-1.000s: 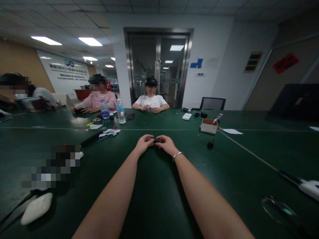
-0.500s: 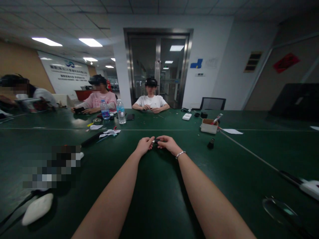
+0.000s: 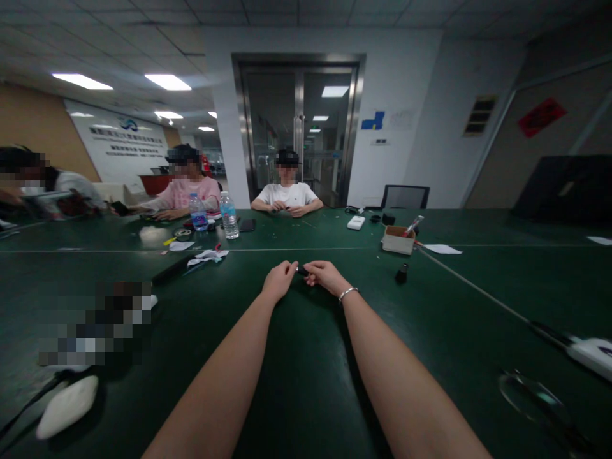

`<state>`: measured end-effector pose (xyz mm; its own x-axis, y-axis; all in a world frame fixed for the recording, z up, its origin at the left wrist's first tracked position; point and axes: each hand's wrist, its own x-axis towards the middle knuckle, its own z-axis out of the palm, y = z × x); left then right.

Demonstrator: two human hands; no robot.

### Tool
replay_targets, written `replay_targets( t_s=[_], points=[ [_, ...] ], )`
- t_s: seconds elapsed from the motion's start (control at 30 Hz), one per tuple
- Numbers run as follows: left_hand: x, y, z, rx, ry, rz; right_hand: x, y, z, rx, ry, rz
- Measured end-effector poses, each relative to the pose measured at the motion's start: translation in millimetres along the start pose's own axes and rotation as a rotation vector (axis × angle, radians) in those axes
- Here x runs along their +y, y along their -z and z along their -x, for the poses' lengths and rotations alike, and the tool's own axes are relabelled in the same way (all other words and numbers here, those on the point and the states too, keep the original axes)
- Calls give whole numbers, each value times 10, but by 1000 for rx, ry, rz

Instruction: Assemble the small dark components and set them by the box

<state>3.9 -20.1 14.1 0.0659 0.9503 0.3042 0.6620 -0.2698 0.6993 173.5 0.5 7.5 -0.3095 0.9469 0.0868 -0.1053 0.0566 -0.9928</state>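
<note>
Above the middle of the green table [image 3: 306,357], my left hand [image 3: 280,280] and my right hand [image 3: 326,276] meet around a small dark object [image 3: 302,270] with a shiny end. My right hand pinches its dark part, and the fingertips of my left hand close on the shiny end at its left. Fingers hide much of it, so I cannot tell what it is. A silver bracelet [image 3: 348,293] circles my right wrist. Right of my hands stands a small black object [image 3: 402,273].
Beyond my hands are two water bottles [image 3: 229,217], a cardboard box [image 3: 398,240] and a white device [image 3: 356,222]. Glasses [image 3: 535,395] lie at the right, a white mouse-like object [image 3: 67,407] at the left. Several people sit across the table.
The view has shifted slightly. My fingers have moved a little on the small dark object, and more of its dark part shows between my hands. A person's hand at the left has reached further left.
</note>
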Motion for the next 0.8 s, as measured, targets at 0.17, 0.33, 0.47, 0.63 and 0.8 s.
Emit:
replay_targets(
  t_s=[0.17, 0.33, 0.47, 0.63, 0.8],
  points=[
    [-140, -38, -70, -86, -14, 376, -13, -6, 14, 4, 15, -35],
    [-171, 3, -94, -147, -66, 550, -32, -9, 24, 9, -13, -11],
    [-177, 50, -81, -177, -97, 562, -15, 0, 6, 12, -13, 9],
    [-190, 70, -52, -158, -121, 374, 19, 15, -18, -20, -18, 64],
    [-191, 56, -46, -210, -127, 211, 14, 27, 5, -49, -4, 46]
  ],
)
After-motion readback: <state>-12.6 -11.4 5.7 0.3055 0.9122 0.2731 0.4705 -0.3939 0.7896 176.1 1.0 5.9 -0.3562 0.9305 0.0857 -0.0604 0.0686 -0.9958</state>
